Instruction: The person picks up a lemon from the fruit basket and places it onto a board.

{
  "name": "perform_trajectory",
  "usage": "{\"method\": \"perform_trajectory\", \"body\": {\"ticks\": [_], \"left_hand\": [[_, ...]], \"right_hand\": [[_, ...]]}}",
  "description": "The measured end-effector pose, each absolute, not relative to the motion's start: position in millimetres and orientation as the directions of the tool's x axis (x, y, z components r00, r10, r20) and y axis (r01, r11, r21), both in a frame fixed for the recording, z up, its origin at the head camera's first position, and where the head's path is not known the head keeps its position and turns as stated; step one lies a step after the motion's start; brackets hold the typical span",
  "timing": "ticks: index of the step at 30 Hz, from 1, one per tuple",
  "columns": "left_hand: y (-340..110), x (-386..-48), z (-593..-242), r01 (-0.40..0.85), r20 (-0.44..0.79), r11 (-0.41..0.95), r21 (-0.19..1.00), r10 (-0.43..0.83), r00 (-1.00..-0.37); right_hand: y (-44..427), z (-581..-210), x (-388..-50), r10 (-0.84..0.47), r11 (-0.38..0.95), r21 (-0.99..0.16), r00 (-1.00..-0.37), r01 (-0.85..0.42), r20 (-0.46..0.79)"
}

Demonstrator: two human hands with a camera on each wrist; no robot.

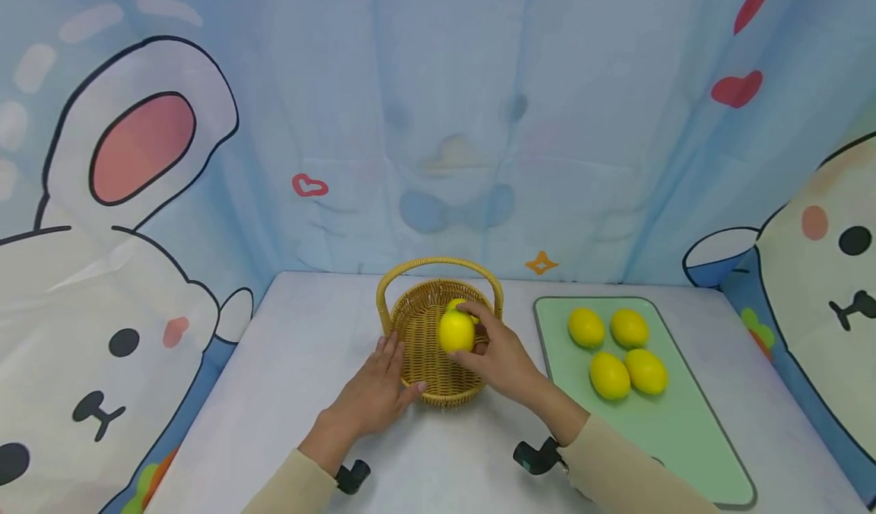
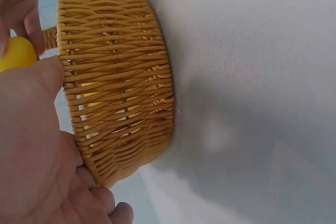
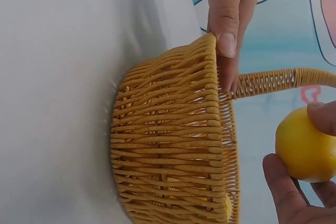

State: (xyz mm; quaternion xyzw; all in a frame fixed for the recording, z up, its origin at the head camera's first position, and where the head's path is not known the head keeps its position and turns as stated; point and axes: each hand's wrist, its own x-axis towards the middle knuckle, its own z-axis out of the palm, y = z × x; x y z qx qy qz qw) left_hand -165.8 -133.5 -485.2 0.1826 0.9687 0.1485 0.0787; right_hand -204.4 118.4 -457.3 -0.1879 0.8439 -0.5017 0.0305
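A yellow lemon (image 1: 456, 332) is pinched between the thumb and fingers of my right hand (image 1: 503, 354), held over the wicker basket (image 1: 426, 347). In the right wrist view the lemon (image 3: 307, 144) is above the basket's rim, clear of the weave. Another lemon (image 1: 457, 303) lies inside the basket, partly covered by the held one. My left hand (image 1: 375, 386) rests on the basket's near left rim, its fingers fairly straight along the side. The left wrist view shows that hand (image 2: 37, 145) touching the wicker wall (image 2: 118, 77).
Several lemons (image 1: 609, 375) lie together on a pale green board (image 1: 671, 438) with a grey edge, to the right of the basket. The basket's arched handle (image 1: 438, 261) stands upright. A printed curtain (image 1: 445, 118) hangs behind the white table (image 1: 308, 331).
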Motion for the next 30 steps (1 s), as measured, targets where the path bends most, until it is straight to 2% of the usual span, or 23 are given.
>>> {"method": "perform_trajectory", "body": {"ticks": [11,18,30], "left_hand": [[-137,-168,-487,0.319,-0.090,0.873,0.369,0.375,-0.923],[-135,-168,-488,0.320,-0.088,0.875,0.364,0.375,-0.923],[-133,-165,-487,0.316,-0.089,0.869,0.381,0.374,-0.923]], "right_hand": [[143,-451,-187,-0.336,0.342,-0.885,-0.921,-0.315,0.198],[182,-453,-177,-0.265,0.393,-0.869,-0.942,-0.301,0.206],[250,-452,-156,-0.153,0.496,-0.852,-0.982,-0.170,0.107]]}}
